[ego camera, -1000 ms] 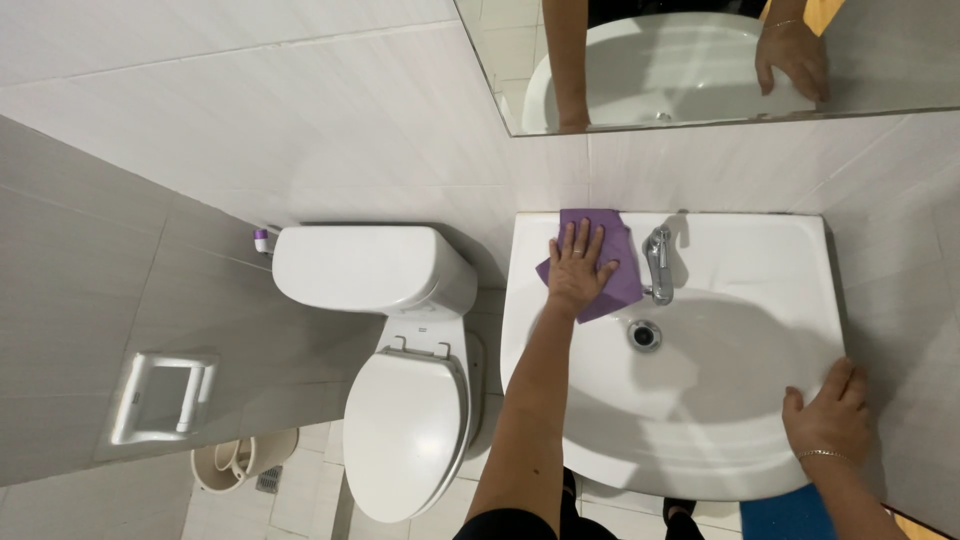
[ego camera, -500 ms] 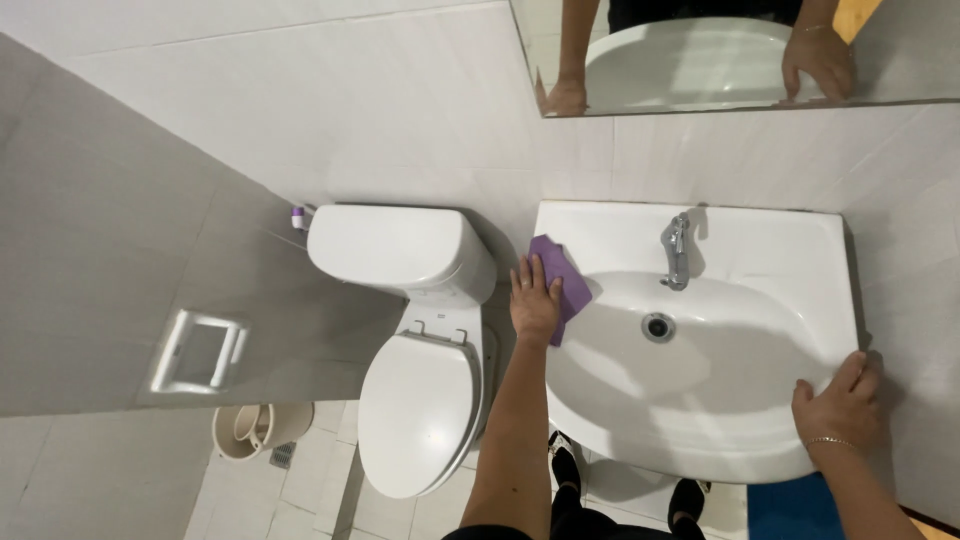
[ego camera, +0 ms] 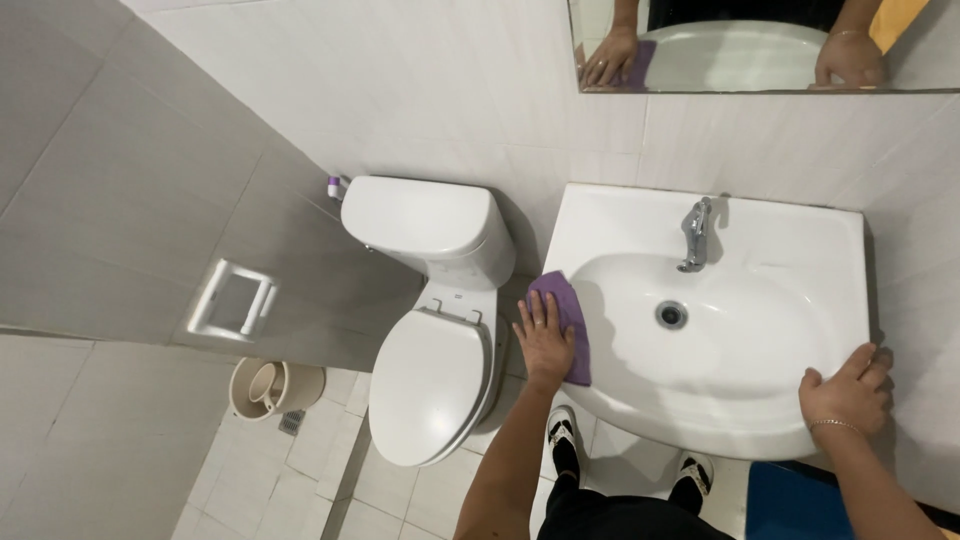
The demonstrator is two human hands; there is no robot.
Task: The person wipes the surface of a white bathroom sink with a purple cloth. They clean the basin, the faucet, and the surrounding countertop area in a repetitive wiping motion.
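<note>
The left hand presses flat on the purple cloth, which has slid from beside the tap to the sink's left rim at frame centre: wiping now covers that edge. The right hand still grips the lower-right rim.

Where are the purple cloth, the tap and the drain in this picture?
purple cloth [ego camera: 562, 297]: head view, upper part beyond the fingers.
tap [ego camera: 694, 232]: head view, middle of the metal body.
drain [ego camera: 671, 314]: head view, centre of the hole.

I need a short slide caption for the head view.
Left hand presses a purple cloth on the sink rim; right hand grips its edge.
</note>
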